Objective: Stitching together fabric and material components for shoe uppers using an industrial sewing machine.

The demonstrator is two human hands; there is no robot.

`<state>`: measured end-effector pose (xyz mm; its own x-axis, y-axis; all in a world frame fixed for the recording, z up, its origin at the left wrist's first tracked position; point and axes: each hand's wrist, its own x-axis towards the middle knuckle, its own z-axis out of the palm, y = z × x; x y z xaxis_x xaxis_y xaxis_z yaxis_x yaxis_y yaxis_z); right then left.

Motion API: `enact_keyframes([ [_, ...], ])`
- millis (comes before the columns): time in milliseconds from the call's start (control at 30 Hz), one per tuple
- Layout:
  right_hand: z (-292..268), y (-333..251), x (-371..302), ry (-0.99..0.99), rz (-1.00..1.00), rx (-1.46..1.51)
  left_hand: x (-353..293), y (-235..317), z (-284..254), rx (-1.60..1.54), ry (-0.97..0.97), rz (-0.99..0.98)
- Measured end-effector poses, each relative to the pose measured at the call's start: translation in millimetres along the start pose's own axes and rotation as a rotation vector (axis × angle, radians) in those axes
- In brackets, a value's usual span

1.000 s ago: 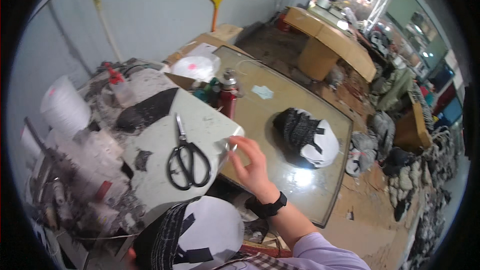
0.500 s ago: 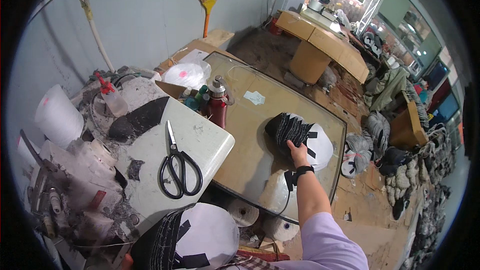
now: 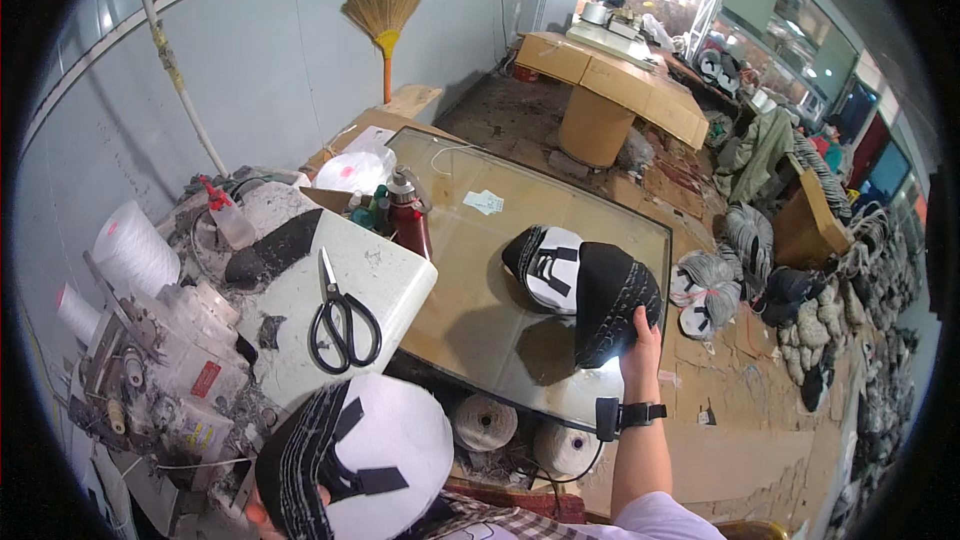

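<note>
Far left there is a grimy sewing machine (image 3: 150, 370) with a white cone of thread (image 3: 135, 245) behind it. Just beside it, a pair of black-handled scissors (image 3: 340, 325) lies flat on a pale board (image 3: 395, 270).

At the lower edge a white cap with black straps (image 3: 370, 445) sits close to the person's body. The left hand seems to be tucked under it. Only a sliver of skin shows, so I cannot tell how it grips, or whether it grips at all.

A dark red bottle (image 3: 412, 228) stands at the near corner of the glass-topped surface (image 3: 480, 290).

Further right on the glass, a white-and-black cap piece (image 3: 548, 262) lies flat. A black cap piece (image 3: 612, 295) leans against it, tilted up off the glass.

The right hand (image 3: 640, 340), with a dark watch (image 3: 628, 414) on the wrist, has closed its fingers round the lower edge of the black cap piece, thumb on the near side. To me this is the pick-up stage: the piece is gripped and half raised but still touches the one beside it.

The next move, I'd judge, calls for lifting it clear without dragging its neighbour. The arm would then draw back across the glass toward the body.

Past the glass edge, bundles of grey and white pieces (image 3: 700, 285) lie on the floor.
</note>
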<state>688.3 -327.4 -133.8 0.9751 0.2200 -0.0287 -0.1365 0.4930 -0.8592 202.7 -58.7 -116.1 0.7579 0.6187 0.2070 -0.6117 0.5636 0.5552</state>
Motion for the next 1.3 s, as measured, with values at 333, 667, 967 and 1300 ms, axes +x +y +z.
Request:
enact_keyframes([
  [333,61,-47,-86,-0.561,0.029,0.112,63,-13,109,0.051,0.269,-0.227],
  [667,169,-25,-199,-1.388,0.299,-0.286,51,-32,111,0.122,0.406,-0.328],
  [967,180,-42,-201,-1.510,0.204,-0.493,26,-33,110,0.442,0.237,-0.165],
  [1300,175,-14,-222,-1.306,-0.191,-0.551,21,-38,103,0.072,0.401,-0.404],
])
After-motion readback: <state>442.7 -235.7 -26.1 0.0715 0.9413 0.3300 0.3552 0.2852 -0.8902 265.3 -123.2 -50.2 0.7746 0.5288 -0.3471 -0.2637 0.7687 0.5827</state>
